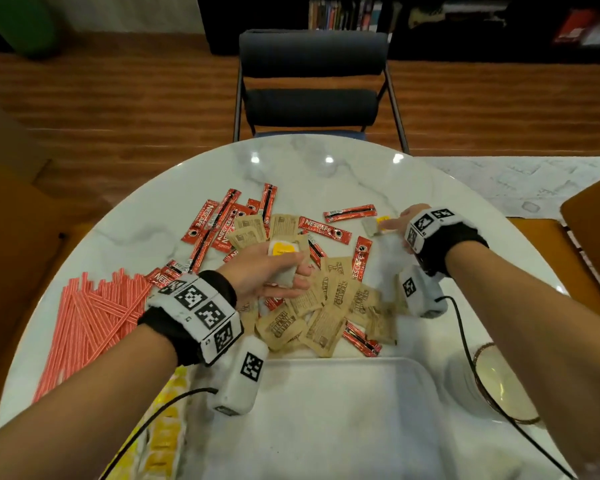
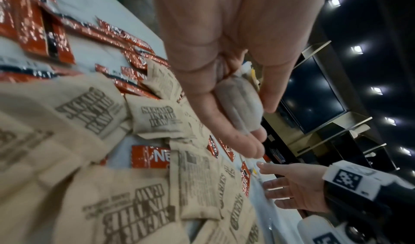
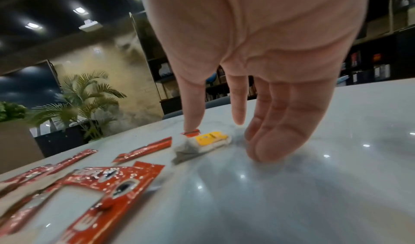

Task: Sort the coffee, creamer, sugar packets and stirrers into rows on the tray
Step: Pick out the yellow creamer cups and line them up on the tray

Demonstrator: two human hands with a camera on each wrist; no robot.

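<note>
My left hand [image 1: 278, 271] hovers over the middle of the pile and pinches a white sachet with a yellow label [image 1: 284, 251]; the left wrist view shows the sachet [image 2: 240, 104] between thumb and fingers. My right hand [image 1: 397, 221] reaches to the far right of the pile with straight fingers. Its fingertips [image 3: 258, 146] touch the table beside a second yellow-labelled sachet [image 3: 202, 143], and its thumb is just behind it. Red coffee sticks [image 1: 323, 227], brown sugar packets [image 1: 326, 306] and striped red stirrers [image 1: 90, 313] lie loose on the marble table [image 1: 326, 174]. The white tray [image 1: 343, 363] sits nearest to me.
A stack of plates and a gold-rimmed bowl [image 1: 492, 386] stand right of the tray, with the wrist camera's cable crossing them. Blurred yellow items [image 1: 163, 427] lie left of the tray. A dark chair [image 1: 312, 81] stands at the table's far side.
</note>
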